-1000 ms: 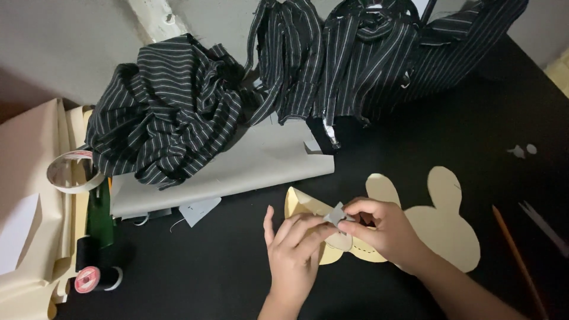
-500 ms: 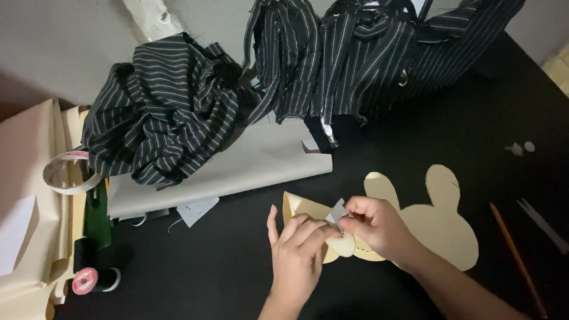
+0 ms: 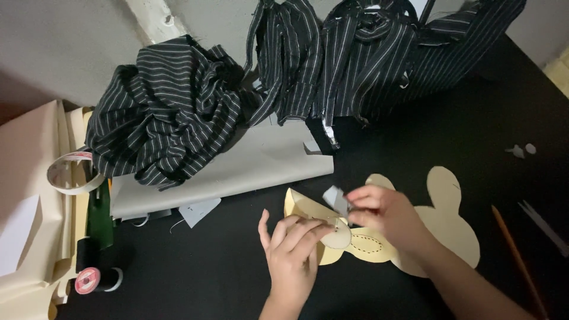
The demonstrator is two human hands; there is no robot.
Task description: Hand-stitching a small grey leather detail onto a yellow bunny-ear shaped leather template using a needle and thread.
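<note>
On the black tabletop (image 3: 195, 278) we record a cream paper pattern piece (image 3: 450, 228) with rounded, ear-like lobes, lying flat at lower centre; its left portion is covered by both hands, so we cannot trace its full outline. Our left hand (image 3: 293, 255) rests on that portion with fingers curled down, the fingertips pressing a small round cream cut-out (image 3: 339, 236) against the pattern. Our right hand (image 3: 385, 213) has thumb and forefinger pinched shut on a small grey scrap (image 3: 336, 200), held just above the cut-out; whether it is fabric or paper we cannot tell. A dashed oval marking shows on the pattern below the right hand, partly hidden by the wrist. Behind, a heap of black pinstriped fabric (image 3: 172, 118) spreads across the top of the view and is cut off at the upper edge; it lies over a grey sheet (image 3: 261, 166) whose far side it conceals. At left we list a roll of clear tape (image 3: 68, 175), a dark thread spool with a red end (image 3: 95, 280), and a stack of cream paper (image 3: 29, 213) cropped by the frame. A pencil (image 3: 515, 255) lies at right, its lower end out of view, and two tiny pale bits (image 3: 523, 150) near the right edge are too small to identify.
</note>
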